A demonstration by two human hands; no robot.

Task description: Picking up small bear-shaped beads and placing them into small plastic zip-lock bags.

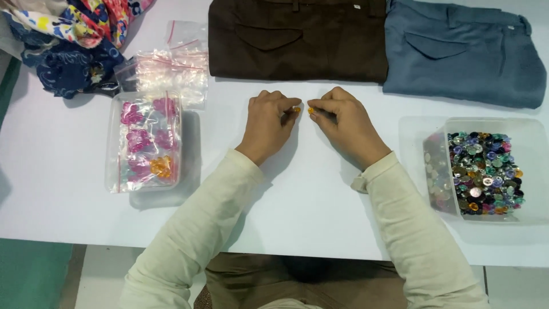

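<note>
1. Both hands rest on the white table (309, 194), close together, knuckles up, cream sleeves running back toward the camera.
2. The left hand (267, 123) has its fingers curled in narrow, pinching a small orange button (297, 109) at the fingertips.
3. The right hand (346, 123) does the same, fingertips closed on a second orange button (310, 110), just beside the first; the two are nearly touching.
4. Right of the hands, a clear plastic tub (532, 171) holds a heap of mixed coloured buttons (485, 171).
5. On the left, a clear lidded box (144, 143) holds bagged pink and orange pieces, with small zip bags (174, 63) behind it.
6. At the far edge lie folded brown trousers (297, 40) and folded blue-grey trousers (463, 51) side by side; patterned fabric (68, 40) is bunched in the far left corner.
</note>
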